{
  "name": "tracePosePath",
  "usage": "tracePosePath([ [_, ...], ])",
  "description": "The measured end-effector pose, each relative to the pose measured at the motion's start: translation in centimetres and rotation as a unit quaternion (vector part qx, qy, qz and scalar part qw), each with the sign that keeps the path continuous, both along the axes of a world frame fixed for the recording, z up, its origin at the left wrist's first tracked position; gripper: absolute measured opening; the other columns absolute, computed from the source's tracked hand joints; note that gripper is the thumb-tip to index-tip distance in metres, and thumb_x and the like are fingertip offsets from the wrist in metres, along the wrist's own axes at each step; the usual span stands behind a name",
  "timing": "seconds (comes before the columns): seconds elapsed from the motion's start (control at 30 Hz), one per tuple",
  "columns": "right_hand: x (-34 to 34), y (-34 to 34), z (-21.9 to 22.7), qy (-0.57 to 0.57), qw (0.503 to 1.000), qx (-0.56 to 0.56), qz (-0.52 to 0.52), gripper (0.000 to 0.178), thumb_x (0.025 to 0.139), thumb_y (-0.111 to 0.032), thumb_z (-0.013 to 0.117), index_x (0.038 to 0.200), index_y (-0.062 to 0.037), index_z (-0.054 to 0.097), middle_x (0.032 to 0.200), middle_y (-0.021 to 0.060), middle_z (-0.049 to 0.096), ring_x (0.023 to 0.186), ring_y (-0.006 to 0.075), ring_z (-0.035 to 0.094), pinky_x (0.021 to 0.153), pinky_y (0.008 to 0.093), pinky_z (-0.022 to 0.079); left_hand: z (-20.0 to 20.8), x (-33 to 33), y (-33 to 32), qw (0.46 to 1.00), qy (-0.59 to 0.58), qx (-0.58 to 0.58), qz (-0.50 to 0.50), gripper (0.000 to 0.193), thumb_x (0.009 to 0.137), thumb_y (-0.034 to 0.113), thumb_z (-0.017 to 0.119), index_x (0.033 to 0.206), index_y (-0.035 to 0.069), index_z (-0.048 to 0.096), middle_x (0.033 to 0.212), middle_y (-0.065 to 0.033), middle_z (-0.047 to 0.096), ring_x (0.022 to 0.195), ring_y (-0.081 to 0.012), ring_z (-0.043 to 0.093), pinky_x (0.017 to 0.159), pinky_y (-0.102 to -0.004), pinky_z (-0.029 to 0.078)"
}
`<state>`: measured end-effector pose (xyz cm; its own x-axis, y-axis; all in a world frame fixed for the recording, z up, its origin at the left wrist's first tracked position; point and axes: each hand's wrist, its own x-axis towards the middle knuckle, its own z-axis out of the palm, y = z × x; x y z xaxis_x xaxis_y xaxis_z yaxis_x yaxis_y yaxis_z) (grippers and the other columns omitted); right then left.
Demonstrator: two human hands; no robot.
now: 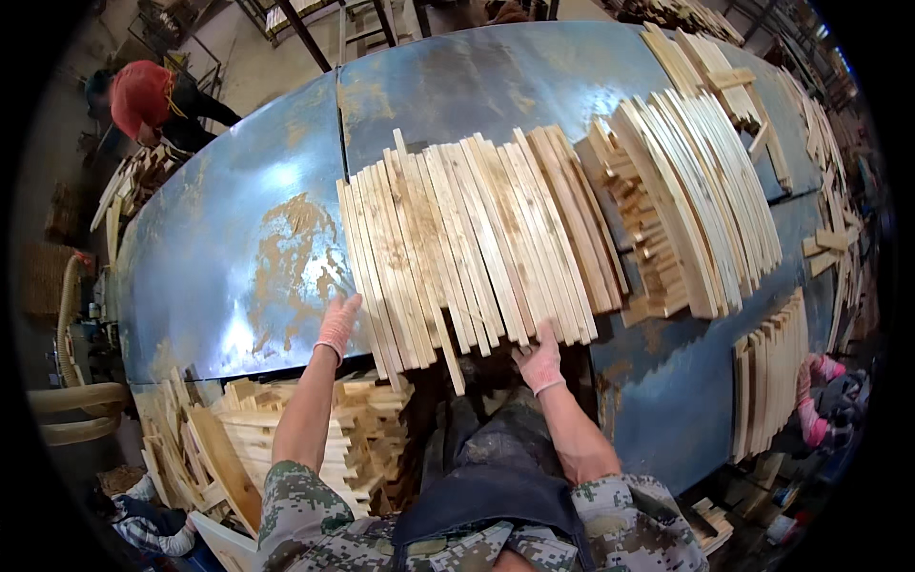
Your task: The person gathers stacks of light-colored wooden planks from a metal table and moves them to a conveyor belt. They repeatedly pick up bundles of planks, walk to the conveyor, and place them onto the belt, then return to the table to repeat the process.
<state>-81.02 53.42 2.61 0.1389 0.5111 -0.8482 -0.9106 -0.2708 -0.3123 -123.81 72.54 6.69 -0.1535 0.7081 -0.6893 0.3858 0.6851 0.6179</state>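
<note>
A row of long, narrow wooden strips lies side by side on the blue metal tabletop in front of me. Their ends are uneven, and one strip juts out toward me. My left hand, in a thin pinkish glove, is beside the row's left edge, fingers extended and nothing in them. At the near ends of the strips on the right is my right hand, gloved alike; its fingers are apart and rest against the strip ends, gripping none that I can see.
Stacked strips stand on the table to the right, with another bundle nearer. Below the table's left edge is a timber pile. A person in red bends at the far left; pink-sleeved arms reach in at right.
</note>
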Motion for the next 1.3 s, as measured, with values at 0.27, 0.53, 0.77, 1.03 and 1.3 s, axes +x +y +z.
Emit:
tracePosePath([
  [0.27,-3.0,2.3,1.0,-0.099,0.984,-0.113,-0.094,0.084,0.087,-0.072,0.073,0.15,-0.021,0.052,0.146,0.004,0.058,0.127,0.0261,0.055,0.107,0.0489,0.047,-0.4,6.1,0.5,0.995,-0.1,0.015,0.022,0.07,0.1,0.045,0.072,0.149,0.0,0.052,0.131,-0.0124,0.069,0.116,-0.0211,0.065,0.104,-0.0372,0.05],
  [0.53,-8.9,4.9,3.5,-0.049,0.99,-0.065,-0.119,0.069,0.094,-0.066,0.07,0.143,-0.0192,0.058,0.134,0.004,0.064,0.115,0.027,0.062,0.098,0.0494,0.057,3.8,3.5,9.0,0.995,-0.057,0.048,-0.07,0.079,0.094,0.055,0.076,0.146,-0.002,0.056,0.129,-0.0187,0.073,0.121,-0.0267,0.066,0.108,-0.0398,0.049],
  [0.77,-7.8,6.0,2.4,-0.18,0.937,-0.157,0.255,0.072,0.106,-0.06,0.057,0.151,-0.004,0.054,0.143,0.0129,0.063,0.132,0.0318,0.058,0.117,0.046,0.043,0.8,-2.2,16.6,0.952,0.109,-0.075,-0.275,0.089,0.098,0.077,0.051,0.156,0.009,0.052,0.152,-0.0244,0.055,0.136,-0.0375,0.056,0.116,-0.0468,0.043],
  [1.03,-2.8,26.5,9.0,-0.313,0.868,-0.039,0.385,0.057,0.11,-0.043,0.042,0.141,0.0007,0.062,0.125,0.0159,0.073,0.114,0.0279,0.067,0.105,0.0423,0.049,-5.3,-3.5,18.4,0.933,0.202,0.175,-0.241,0.049,0.107,0.046,0.05,0.142,0.011,0.056,0.16,-0.0243,0.043,0.151,-0.0444,0.035,0.122,-0.0609,0.03],
  [1.3,-3.4,30.3,3.2,-0.451,0.749,-0.153,0.46,0.088,0.101,-0.074,0.047,0.129,0.0064,0.069,0.125,0.0314,0.071,0.127,0.0436,0.064,0.106,0.0458,0.048,-5.4,-2.0,15.8,0.908,-0.375,0.001,0.188,0.061,0.109,0.044,0.058,0.156,0.006,0.047,0.156,-0.0071,0.052,0.141,-0.0242,0.051,0.121,-0.0402,0.036],
])
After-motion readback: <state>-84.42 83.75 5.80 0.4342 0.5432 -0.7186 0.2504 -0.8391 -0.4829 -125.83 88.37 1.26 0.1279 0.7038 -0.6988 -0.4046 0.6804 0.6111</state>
